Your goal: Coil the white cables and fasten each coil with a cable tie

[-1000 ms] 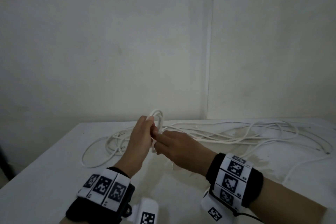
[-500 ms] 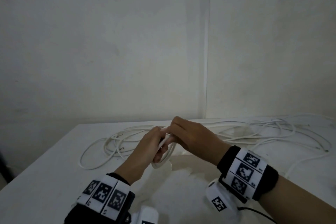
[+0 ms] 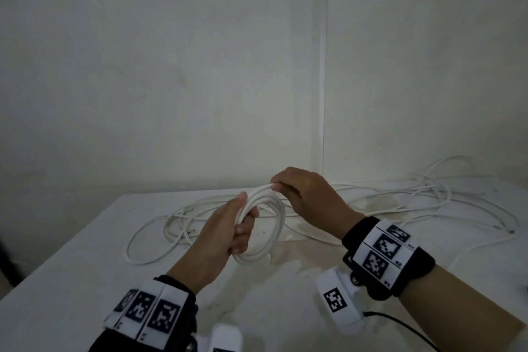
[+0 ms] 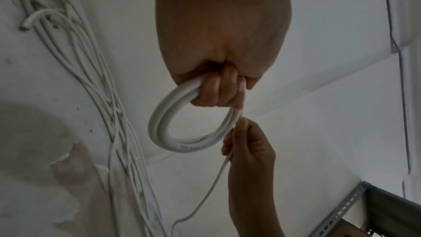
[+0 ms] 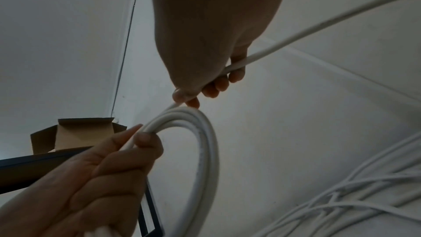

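Left hand [image 3: 225, 230] closes its grip around a small coil [image 3: 264, 226] of white cable, held above the near middle of the worktop [image 3: 71, 280]. Right hand [image 3: 307, 197] pinches the free strand [image 5: 296, 37] at the coil's top, feeding it in. Cable looks light, springy, smooth-skinned; loops will likely spring apart unless held where they bunch. Loose cables [image 3: 428, 200] sprawl far and right. Half a second earlier the coil was flatter and lower; it now stands open, the right hand higher.

White table [image 3: 71, 271] bears loose, seemingly tangled cables [image 3: 400, 203].
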The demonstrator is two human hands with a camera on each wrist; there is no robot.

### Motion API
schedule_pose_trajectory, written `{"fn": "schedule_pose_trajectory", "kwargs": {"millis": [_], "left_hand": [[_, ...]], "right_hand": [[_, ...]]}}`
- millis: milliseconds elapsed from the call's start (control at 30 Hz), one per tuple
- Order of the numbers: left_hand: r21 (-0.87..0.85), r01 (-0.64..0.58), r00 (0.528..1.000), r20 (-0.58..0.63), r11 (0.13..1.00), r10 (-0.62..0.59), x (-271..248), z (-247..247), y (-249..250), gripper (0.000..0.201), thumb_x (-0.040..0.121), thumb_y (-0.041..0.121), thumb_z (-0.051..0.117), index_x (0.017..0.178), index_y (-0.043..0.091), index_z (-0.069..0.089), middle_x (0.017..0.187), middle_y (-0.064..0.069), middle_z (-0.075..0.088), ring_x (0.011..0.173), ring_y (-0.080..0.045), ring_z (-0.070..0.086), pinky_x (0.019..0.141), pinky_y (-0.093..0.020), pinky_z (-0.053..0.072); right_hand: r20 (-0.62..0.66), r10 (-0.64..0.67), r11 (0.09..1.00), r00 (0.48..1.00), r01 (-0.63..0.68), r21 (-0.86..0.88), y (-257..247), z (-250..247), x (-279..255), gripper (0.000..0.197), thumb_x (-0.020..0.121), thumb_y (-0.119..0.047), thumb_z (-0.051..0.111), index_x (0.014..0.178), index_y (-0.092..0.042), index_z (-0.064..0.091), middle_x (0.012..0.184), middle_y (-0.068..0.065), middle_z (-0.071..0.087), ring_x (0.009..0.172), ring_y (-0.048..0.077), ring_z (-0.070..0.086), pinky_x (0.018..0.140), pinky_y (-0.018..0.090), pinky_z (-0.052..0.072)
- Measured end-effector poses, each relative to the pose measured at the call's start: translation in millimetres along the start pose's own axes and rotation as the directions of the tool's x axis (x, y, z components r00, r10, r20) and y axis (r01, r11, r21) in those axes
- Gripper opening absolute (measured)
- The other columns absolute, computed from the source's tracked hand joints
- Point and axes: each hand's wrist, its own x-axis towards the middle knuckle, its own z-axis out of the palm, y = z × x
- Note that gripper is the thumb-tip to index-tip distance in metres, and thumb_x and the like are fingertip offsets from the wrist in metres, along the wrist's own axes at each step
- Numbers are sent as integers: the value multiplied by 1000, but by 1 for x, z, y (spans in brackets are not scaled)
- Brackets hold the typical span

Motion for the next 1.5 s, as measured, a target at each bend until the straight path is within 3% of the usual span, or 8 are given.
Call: {"fn": "schedule_pose_trajectory", "kwargs": {"millis": [133,233,433,567,767,900,1100,1500], "left_hand": [[-86,-55,997,-62,995,50,-1,-6,4,40,98,31,34,70,8,50,39,8,27,28,-3,20,31,-14,17],[-137,-99,991,-103,986,85,1,-9,6,39,99,31,34,71,9,49,39,9,28,28,-2,20,31,-13,17],[-325,-216,964,-222,921,148,9,-25,26,39,99,33,34,69,12,48,35,9,29,24,-2,21,27,-14,18],[-386,-259,954,-247,885,171,12,-33,33,37,98,33,33,69,14,46,34,9,29,23,-4,21,27,-13,18],[-440,-342,920,-336,830,202,16,-56,50,37,98,35,30,67,17,41,31,8,29,22,-7,23,27,-14,17],[-354,-366,901,-365,861,233,20,-63,52,38,99,35,30,68,16,42,32,9,30,23,-5,23,28,-14,17],[-181,-363,879,-392,914,271,27,-53,37,36,99,32,33,70,14,46,35,10,32,28,-3,22,32,-15,19],[95,-165,943,-277,982,185,20,-11,2,35,99,27,33,73,13,51,47,6,40,35,-4,32,36,-14,28]], "right_hand": [[-16,17,999,1000,-16,47,5,-1,-8,32,93,-21,44,98,3,65,80,8,66,71,12,59,68,20,43],[19,104,992,994,-105,75,8,0,-12,30,94,-16,44,104,3,64,73,-22,49,72,-14,52,68,4,37],[75,170,984,982,-174,42,16,10,-23,30,95,-6,43,120,1,58,87,16,64,80,15,49,69,14,30],[160,215,976,963,-217,-2,18,20,-27,41,93,-11,34,132,-6,47,71,-20,37,77,8,39,69,14,26],[238,314,949,919,-314,-43,25,33,-40,45,98,-7,33,140,-21,34,82,-21,44,76,4,46,72,16,32],[216,33,962,976,27,-273,26,47,-54,53,75,7,63,122,-14,50,88,4,63,72,19,62,60,21,48],[160,-303,840,939,343,-420,8,51,-51,12,84,-19,44,95,-20,47,68,-4,55,54,13,50,46,22,36],[93,-495,793,864,494,-356,-35,51,-30,19,92,-16,45,82,-11,60,70,3,58,57,19,49,51,26,33]]}}
